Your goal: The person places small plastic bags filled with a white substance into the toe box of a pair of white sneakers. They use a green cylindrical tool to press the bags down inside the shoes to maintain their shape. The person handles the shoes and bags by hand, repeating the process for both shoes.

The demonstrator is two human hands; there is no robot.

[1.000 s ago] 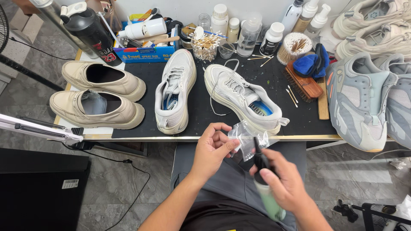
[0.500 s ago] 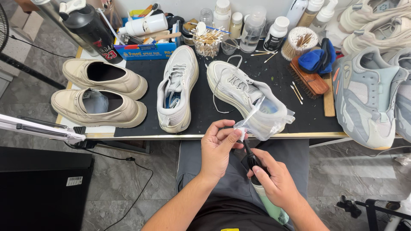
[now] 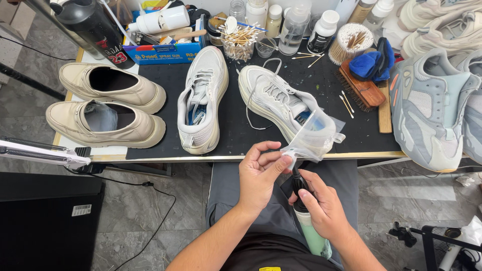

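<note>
A thin clear plastic wrapper (image 3: 314, 136) is pinched between thumb and fingers of the left hand (image 3: 259, 175) and is held just above the near edge of the black work mat (image 3: 231, 125), partly in front of the heel of the right white sneaker (image 3: 273, 98). A slim pen-like tool (image 3: 307, 221), black at the tip and pale green at the body, is gripped by the right hand (image 3: 321, 208), closed around it over the lap, its black end pointed up toward the wrapper. The two hands are close together, the wrapper's lower corner almost touching the tool's tip.

The step in hand appears to be the unwrapping of the tool's tip: the plastic looks freed from the black end or nearly so, though whether any of it is caught on the tip cannot be told. A clean pull up and away by the left hand would be called for, with the tool held steady, and a place for the wrapper clear of the shoes.

Farther off, a second white sneaker (image 3: 202, 98) lies to the left, and two cream loafers (image 3: 108, 103) at the far left. A wooden brush (image 3: 360, 88) and a cup of cotton swabs (image 3: 237, 42) are set behind.
</note>
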